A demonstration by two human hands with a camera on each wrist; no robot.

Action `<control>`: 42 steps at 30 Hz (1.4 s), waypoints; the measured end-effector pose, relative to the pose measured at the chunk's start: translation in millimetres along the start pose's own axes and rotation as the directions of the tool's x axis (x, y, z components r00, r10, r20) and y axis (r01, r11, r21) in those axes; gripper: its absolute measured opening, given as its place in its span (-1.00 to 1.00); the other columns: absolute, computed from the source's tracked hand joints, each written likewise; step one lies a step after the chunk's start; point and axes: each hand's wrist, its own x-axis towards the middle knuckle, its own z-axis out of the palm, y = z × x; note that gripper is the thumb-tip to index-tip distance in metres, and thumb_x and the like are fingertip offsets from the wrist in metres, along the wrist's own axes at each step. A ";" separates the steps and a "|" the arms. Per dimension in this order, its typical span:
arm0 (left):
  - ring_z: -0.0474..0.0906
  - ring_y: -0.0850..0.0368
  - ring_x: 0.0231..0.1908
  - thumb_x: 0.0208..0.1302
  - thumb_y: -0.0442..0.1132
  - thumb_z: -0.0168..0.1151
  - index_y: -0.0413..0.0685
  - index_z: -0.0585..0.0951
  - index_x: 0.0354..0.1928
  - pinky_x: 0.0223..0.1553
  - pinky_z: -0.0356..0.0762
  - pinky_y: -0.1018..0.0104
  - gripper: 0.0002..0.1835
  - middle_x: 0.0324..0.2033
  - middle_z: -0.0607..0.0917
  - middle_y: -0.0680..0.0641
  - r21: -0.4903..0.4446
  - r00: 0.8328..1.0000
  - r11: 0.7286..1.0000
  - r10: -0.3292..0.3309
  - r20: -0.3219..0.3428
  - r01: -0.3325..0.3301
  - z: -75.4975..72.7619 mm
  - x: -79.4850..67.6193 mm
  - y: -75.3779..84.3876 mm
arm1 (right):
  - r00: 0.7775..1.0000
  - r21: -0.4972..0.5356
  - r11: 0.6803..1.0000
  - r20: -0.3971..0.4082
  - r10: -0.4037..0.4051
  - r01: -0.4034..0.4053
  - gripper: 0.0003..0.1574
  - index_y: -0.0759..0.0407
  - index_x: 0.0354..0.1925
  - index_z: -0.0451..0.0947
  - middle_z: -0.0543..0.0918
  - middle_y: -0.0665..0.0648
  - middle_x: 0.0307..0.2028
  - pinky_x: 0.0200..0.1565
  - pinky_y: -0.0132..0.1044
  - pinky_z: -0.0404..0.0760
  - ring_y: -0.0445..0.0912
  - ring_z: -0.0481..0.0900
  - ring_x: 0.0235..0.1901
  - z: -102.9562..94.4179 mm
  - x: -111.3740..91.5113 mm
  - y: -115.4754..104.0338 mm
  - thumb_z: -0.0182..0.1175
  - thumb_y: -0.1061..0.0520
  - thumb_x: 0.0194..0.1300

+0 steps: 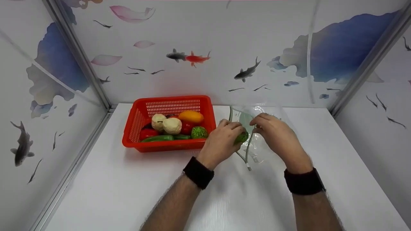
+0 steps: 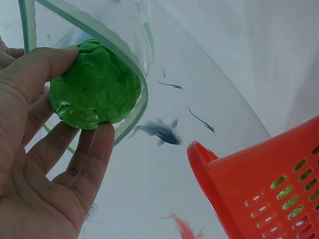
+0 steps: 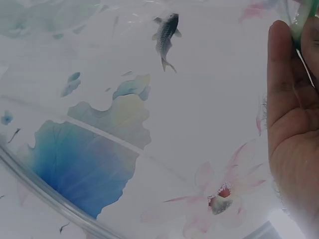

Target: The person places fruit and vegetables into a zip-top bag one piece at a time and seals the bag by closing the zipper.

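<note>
My left hand (image 1: 221, 142) holds a round, glossy green vegetable (image 2: 94, 89), which looks like a small cabbage, between thumb and fingers. It is at the mouth of a clear zip bag (image 1: 261, 150) with green edging. In the left wrist view, the bag's green rim (image 2: 137, 74) curves past the vegetable's far side. My right hand (image 1: 277, 138) pinches the bag's edge with thumb and fingers. At the corner of the right wrist view, part of my right hand (image 3: 294, 109) shows with a bit of green edging between the fingertips.
Left of the bag stands a red perforated basket (image 1: 170, 148). Inside lie a yellow-orange vegetable (image 1: 191, 117), two cream-coloured balls, red pieces, a green cucumber-like piece (image 1: 158, 138) and another patterned green ball (image 1: 199, 132). Printed panels wall the white table (image 1: 128, 192) at the back and sides.
</note>
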 end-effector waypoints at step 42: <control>0.52 -0.35 0.47 0.94 0.12 -0.09 -0.03 0.58 0.68 0.63 0.60 -0.28 -0.40 0.60 0.64 -0.25 0.090 0.834 0.880 -0.471 0.289 0.466 2.9 -5.9 -81.7 | 0.948 0.296 0.911 -0.048 0.315 -0.288 -0.76 0.30 0.23 0.67 0.76 0.32 0.15 0.12 -0.05 0.95 0.17 0.91 0.02 -5.3 -10.9 29.7 0.19 0.44 0.76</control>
